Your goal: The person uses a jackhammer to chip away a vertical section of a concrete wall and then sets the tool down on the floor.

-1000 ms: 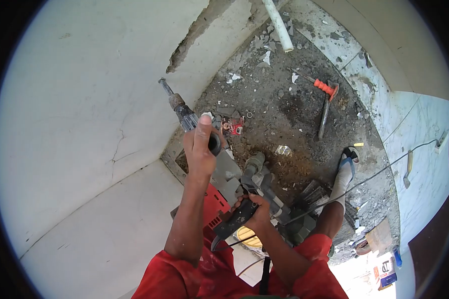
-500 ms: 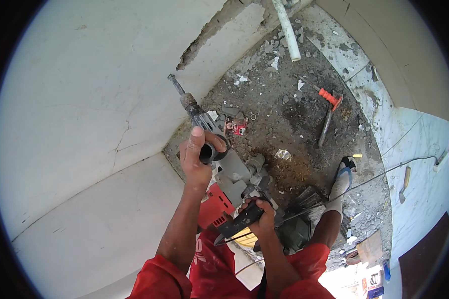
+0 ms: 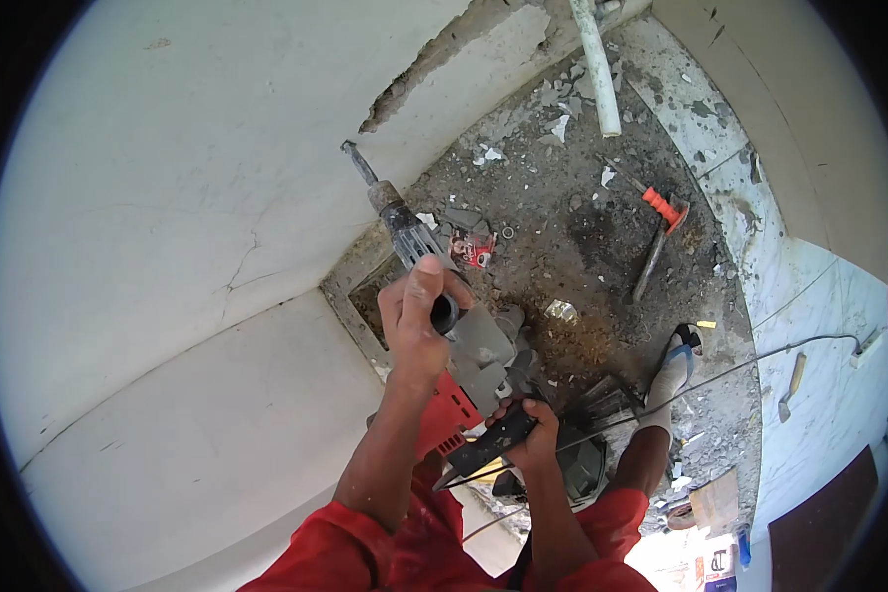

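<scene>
A grey and red demolition hammer (image 3: 485, 340) is held in front of me, its chisel bit (image 3: 361, 164) pointing up and left. The bit's tip is at the pale wall (image 3: 207, 128), just below the lower end of a rough chipped groove (image 3: 434, 61); whether it touches cannot be told. My left hand (image 3: 419, 318) is closed around the front side handle, thumb uppermost. Around the black rear handle (image 3: 491, 437) my right hand (image 3: 533, 434) is wrapped. The trigger is hidden by the fingers.
Rubble covers the floor (image 3: 582, 237). A chisel with an orange grip (image 3: 664, 204) lies across a hammer (image 3: 649, 261). A white pipe (image 3: 598, 74) juts in from the top. A power cable (image 3: 730, 367) runs right. My sandalled foot (image 3: 676, 360) stands on the debris.
The demolition hammer's body and both hands have shifted right in the view, the scene moving slightly right too. More of the floor corner beside the tool now shows. Both grips stay the same.
</scene>
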`<state>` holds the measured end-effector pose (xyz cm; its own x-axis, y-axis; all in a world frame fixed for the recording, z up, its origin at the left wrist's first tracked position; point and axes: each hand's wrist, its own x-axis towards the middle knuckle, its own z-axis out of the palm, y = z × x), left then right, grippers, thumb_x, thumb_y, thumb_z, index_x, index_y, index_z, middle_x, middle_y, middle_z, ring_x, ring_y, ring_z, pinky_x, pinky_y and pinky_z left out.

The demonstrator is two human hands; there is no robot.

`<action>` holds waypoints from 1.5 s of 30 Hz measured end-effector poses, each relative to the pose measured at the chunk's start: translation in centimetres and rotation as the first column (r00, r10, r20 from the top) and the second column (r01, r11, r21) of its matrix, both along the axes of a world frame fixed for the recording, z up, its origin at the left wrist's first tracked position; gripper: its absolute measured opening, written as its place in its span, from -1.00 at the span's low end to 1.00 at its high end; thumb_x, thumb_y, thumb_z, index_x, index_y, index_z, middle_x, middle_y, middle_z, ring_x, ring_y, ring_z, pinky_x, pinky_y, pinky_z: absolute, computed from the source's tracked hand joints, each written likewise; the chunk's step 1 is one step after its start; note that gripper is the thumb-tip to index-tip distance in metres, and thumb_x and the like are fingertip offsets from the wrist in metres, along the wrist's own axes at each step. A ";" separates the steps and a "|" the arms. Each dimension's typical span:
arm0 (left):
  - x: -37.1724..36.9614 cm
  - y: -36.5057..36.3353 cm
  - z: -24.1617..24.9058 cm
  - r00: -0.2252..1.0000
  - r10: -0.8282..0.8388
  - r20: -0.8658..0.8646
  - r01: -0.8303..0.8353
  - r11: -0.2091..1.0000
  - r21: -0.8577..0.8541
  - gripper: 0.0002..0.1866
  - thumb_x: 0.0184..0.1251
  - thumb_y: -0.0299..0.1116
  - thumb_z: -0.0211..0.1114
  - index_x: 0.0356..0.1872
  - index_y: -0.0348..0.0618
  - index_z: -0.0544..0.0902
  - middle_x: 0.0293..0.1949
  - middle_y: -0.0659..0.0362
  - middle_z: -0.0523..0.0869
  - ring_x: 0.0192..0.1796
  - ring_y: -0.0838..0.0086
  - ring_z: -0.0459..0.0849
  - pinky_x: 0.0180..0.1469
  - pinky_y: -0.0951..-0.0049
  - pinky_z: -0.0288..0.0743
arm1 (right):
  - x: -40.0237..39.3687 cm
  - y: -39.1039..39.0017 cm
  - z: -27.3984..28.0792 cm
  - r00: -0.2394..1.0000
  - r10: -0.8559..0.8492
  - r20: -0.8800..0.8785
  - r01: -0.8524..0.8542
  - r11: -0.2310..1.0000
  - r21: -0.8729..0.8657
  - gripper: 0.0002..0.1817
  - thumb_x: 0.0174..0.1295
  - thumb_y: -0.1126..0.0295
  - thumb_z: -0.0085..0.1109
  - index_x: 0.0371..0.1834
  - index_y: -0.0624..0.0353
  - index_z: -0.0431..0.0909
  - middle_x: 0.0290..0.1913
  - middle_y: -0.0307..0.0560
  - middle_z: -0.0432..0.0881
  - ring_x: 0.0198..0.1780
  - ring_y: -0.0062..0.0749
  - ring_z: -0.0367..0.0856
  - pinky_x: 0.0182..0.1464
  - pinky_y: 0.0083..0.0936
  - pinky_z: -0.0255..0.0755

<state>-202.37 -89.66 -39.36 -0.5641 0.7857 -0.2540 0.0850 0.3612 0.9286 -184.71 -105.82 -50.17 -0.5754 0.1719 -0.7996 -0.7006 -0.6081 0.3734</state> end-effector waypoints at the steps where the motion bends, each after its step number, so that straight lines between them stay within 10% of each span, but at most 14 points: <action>1: -0.2 -0.9 0.7 1.000 -0.015 0.004 0.015 0.999 0.029 -0.36 0.50 0.02 -0.05 -0.65 -0.34 0.55 -0.62 0.11 0.57 -0.48 0.40 0.54 -0.33 0.40 0.36 | -0.5 -0.4 1.0 1.000 -0.016 0.006 0.016 1.000 -0.020 -0.79 0.08 0.36 0.19 -0.26 0.23 0.56 -0.30 0.06 0.63 -0.25 -0.10 0.63 -0.09 -0.05 0.52; 10: 0.2 -1.5 -2.7 0.998 -0.047 -0.029 0.053 0.970 0.236 -0.45 0.48 -0.07 -0.01 -0.61 -0.35 0.53 -0.58 0.10 0.57 -0.48 0.40 0.53 -0.36 0.41 0.33 | 0.0 0.8 -2.1 0.989 0.101 0.111 -0.110 0.991 0.081 -0.73 0.04 0.28 0.18 -0.26 0.23 0.53 -0.32 0.10 0.62 -0.31 -0.06 0.63 -0.17 -0.04 0.55; 13: -0.2 -0.1 -2.2 0.948 -0.316 -0.049 0.306 0.941 -0.141 -0.45 0.49 -0.05 -0.02 -0.54 -0.33 0.61 -0.55 0.11 0.61 -0.47 0.43 0.53 -0.30 0.46 0.36 | 1.3 1.7 -3.8 0.984 0.134 0.117 -0.132 0.991 -0.021 -0.72 0.07 0.26 0.16 -0.27 0.26 0.53 -0.37 0.05 0.61 -0.37 -0.17 0.62 -0.23 -0.13 0.55; 16: -1.2 2.6 -4.5 0.761 -0.575 -0.300 0.582 0.810 -0.075 -0.46 0.49 -0.06 0.01 -0.52 -0.34 0.63 -0.57 0.13 0.60 -0.51 0.48 0.50 -0.35 0.48 0.34 | 1.4 2.9 -3.0 0.990 0.113 0.083 -0.115 0.993 0.014 -0.73 0.09 0.26 0.18 -0.27 0.24 0.53 -0.36 0.03 0.62 -0.36 -0.20 0.61 -0.22 -0.16 0.55; 19: -0.3 3.2 -0.7 0.914 -0.397 -0.081 0.374 0.904 -0.208 -0.52 0.50 -0.12 -0.01 -0.38 -0.36 0.64 -0.54 0.10 0.60 -0.51 0.45 0.51 -0.33 0.42 0.39 | 1.2 2.8 0.0 0.996 0.050 0.079 -0.053 0.998 0.035 -0.75 0.10 0.28 0.19 -0.25 0.22 0.53 -0.33 0.03 0.62 -0.32 -0.21 0.62 -0.17 -0.17 0.55; 25: -2.1 -1.0 -0.1 0.991 -0.108 0.081 0.088 0.972 0.216 -0.40 0.42 0.01 0.11 -0.69 -0.31 0.59 -0.72 0.24 0.50 -0.62 0.60 0.40 -0.53 0.47 0.23 | -1.5 -0.9 2.5 0.989 -0.002 0.145 -0.006 0.999 0.052 -0.74 0.09 0.32 0.18 -0.20 0.22 0.52 -0.29 0.07 0.61 -0.24 -0.14 0.62 -0.11 -0.09 0.53; 32: 5.2 2.8 -5.4 0.947 -0.213 -0.239 0.184 0.973 -0.137 -0.47 0.48 -0.12 0.05 -0.65 -0.32 0.56 -0.72 0.23 0.49 -0.59 0.56 0.40 -0.49 0.37 0.25 | 5.9 4.9 -5.6 0.927 0.254 0.275 -0.272 0.962 0.027 -0.71 0.07 0.20 0.17 -0.35 0.24 0.54 -0.56 0.01 0.58 -0.47 -0.17 0.60 -0.27 -0.22 0.56; 36: 8.9 2.8 -6.6 0.934 -0.139 0.330 0.211 0.958 -0.193 -0.55 0.44 -0.22 0.10 -0.63 -0.34 0.55 -0.74 0.20 0.43 -0.62 0.58 0.39 -0.50 0.36 0.28 | 13.3 4.3 -3.1 0.900 0.147 0.411 -0.195 0.978 0.076 -0.73 0.02 0.24 0.13 -0.36 0.24 0.54 -0.46 0.00 0.61 -0.50 -0.19 0.59 -0.39 -0.31 0.57; 41: 14.4 0.1 -2.4 0.899 -0.426 0.103 0.428 0.904 -0.003 -0.52 0.49 -0.22 0.05 -0.65 -0.30 0.57 -0.69 0.24 0.51 -0.60 0.61 0.44 -0.51 0.44 0.28 | 16.2 -1.0 -0.1 0.850 0.032 0.525 -0.045 0.999 0.012 -0.73 0.00 0.27 0.10 -0.33 0.25 0.53 -0.45 -0.03 0.58 -0.42 -0.23 0.64 -0.35 -0.23 0.62; 45: 9.8 -1.8 1.8 0.962 -0.231 0.143 0.245 0.966 -0.082 -0.49 0.50 -0.19 0.06 -0.65 -0.33 0.58 -0.66 0.17 0.59 -0.57 0.53 0.52 -0.47 0.42 0.33 | 13.3 0.9 1.9 0.941 0.153 0.303 -0.192 0.976 0.103 -0.73 0.01 0.27 0.11 -0.31 0.24 0.53 -0.39 -0.01 0.59 -0.43 -0.23 0.64 -0.33 -0.19 0.62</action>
<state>-192.56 -91.43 -37.51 -0.3205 0.8607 -0.3957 0.0598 0.4353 0.8983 -171.37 -104.90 -48.25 -0.3503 0.2033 -0.9143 -0.6468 -0.7585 0.0792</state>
